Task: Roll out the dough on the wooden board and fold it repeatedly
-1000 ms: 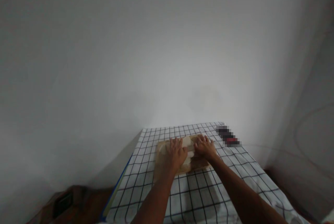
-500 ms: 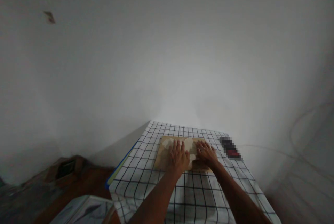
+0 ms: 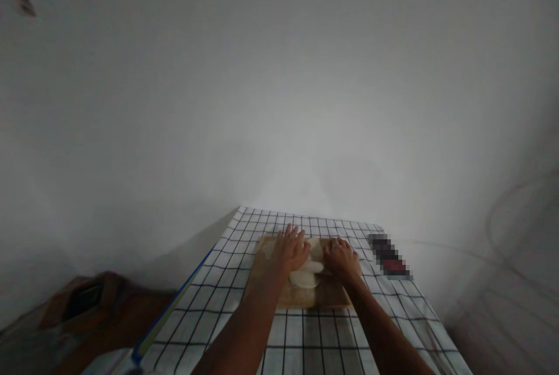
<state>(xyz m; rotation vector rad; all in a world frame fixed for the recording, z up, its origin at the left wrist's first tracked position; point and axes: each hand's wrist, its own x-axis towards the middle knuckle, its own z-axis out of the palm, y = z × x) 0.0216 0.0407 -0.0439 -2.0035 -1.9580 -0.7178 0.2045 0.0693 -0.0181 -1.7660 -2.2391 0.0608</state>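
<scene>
Several flat pale pieces that look like dough (image 3: 304, 279) lie on a wooden board (image 3: 312, 300). My left hand (image 3: 290, 250) rests over the board's back left part, fingers stretched and spread, beside the pale pieces. On the right side of the board is my right hand (image 3: 341, 257), palm down with its fingers slightly bent and apart. Between the two hands the pale pieces show, the nearest one rounded. What lies under the palms is hidden.
A white tablecloth with dark checks (image 3: 213, 299) covers the table, which stands against a pale wall (image 3: 279, 101). A blurred dark and red object (image 3: 390, 257) lies by the right edge. A brown box-like thing (image 3: 85, 299) is down at the left.
My left hand has shifted left and forward on the board. My right hand's fingers are more bent, and more of the pale pieces shows between the hands. The view has shifted slightly.
</scene>
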